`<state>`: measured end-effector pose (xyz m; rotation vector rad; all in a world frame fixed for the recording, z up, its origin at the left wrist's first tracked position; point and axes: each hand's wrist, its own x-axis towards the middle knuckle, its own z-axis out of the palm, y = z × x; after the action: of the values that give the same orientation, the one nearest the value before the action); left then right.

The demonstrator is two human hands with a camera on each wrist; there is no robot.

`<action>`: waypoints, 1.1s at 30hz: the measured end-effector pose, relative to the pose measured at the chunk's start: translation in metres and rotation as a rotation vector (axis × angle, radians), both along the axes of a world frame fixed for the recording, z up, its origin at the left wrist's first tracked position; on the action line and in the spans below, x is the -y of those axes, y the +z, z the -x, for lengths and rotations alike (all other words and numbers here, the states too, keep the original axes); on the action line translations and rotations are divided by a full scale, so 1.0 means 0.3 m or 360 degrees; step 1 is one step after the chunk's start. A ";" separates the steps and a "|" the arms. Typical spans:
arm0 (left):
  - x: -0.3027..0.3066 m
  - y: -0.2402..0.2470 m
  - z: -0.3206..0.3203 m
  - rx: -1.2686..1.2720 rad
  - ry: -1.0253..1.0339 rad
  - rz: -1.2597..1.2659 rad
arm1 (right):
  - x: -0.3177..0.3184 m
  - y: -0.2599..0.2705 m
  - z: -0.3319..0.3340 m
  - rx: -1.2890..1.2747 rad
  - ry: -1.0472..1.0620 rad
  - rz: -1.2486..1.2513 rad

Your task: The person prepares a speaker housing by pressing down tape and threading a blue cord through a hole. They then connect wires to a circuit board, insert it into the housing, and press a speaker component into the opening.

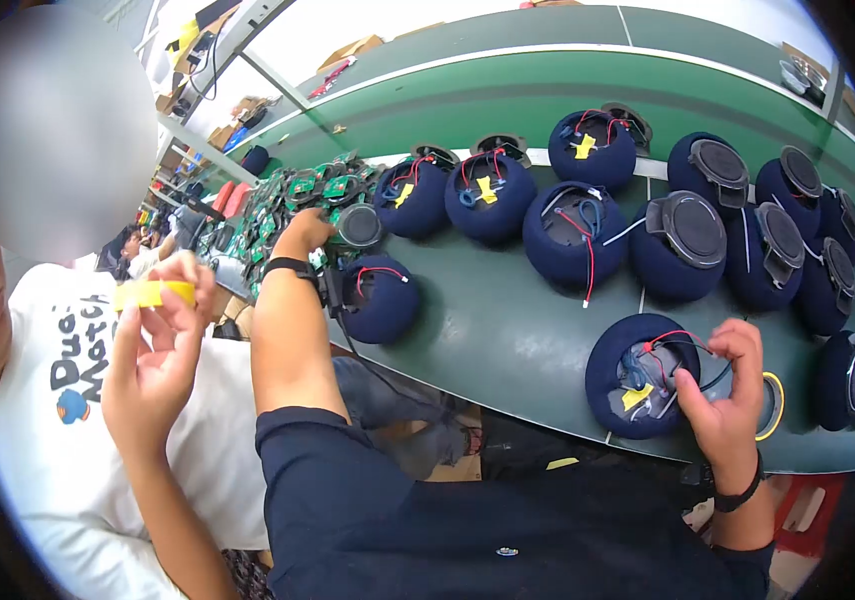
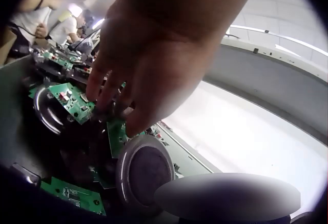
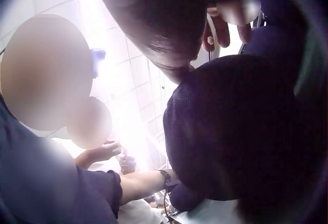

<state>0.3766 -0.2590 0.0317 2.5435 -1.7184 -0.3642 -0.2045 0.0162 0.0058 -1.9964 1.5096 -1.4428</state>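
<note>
**A two-sided reach**

Near right, the right grip (image 1: 730,393) curls beside the ball (image 1: 608,358) and its wires (image 1: 670,333); whether it pinches them cannot be told. Farther left, over the table (image 1: 508,350), the left grip (image 1: 310,232) reaches among boards (image 2: 72,102), its hold hidden. Advisable: keep wires slack; lift boards by their edges.

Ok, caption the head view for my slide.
Left hand at piled circuit boards, right hand at an open, wired navy ball.
</note>
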 end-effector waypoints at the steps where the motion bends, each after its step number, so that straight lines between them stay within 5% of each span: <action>1: 0.037 -0.042 -0.074 0.0227 -0.0139 0.0080 | -0.009 -0.004 -0.002 0.0094 -0.0043 -0.0144; 6: 0.017 0.011 -0.131 -0.0134 -0.0065 0.0367 | 0.014 0.018 -0.002 0.0113 0.0002 -0.0472; 9: -0.008 0.084 -0.097 -0.0459 0.0245 0.0616 | 0.041 0.056 -0.005 0.0096 -0.0058 -0.0588; 12: 0.041 0.094 -0.227 0.0306 -0.0138 0.1095 | 0.073 0.083 0.013 -0.0037 0.0063 -0.0645; 13: -0.047 0.188 -0.045 0.0391 0.0061 0.1055 | 0.079 0.073 0.021 -0.0054 0.0102 -0.0628; 15: -0.129 0.248 0.084 0.0243 -0.0057 0.1437 | 0.067 0.070 0.017 -0.0055 0.0057 -0.0590; 25: -0.725 0.257 0.864 -0.1168 -0.0548 0.1931 | 0.036 0.052 0.021 0.0056 0.0099 -0.0310; 26: -0.766 0.206 0.899 -0.1440 -0.0537 0.1829 | 0.038 0.068 0.034 0.0046 0.0096 -0.0312; 28: -0.839 0.114 0.952 -0.2041 -0.0562 0.1496 | 0.043 0.120 0.061 0.0013 0.0157 -0.1021; 32: -0.902 -0.067 1.039 -0.2746 -0.0306 0.1041 | 0.115 0.135 0.073 -0.0224 0.0104 -0.0721; 33: -0.911 -0.105 1.053 -0.2814 -0.0273 0.0999 | 0.143 0.106 0.063 -0.0318 0.0063 -0.0184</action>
<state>0.0605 0.0142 0.0003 0.7876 -0.9091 -1.2401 -0.2234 -0.0268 0.0377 -2.1391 1.5827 -1.1414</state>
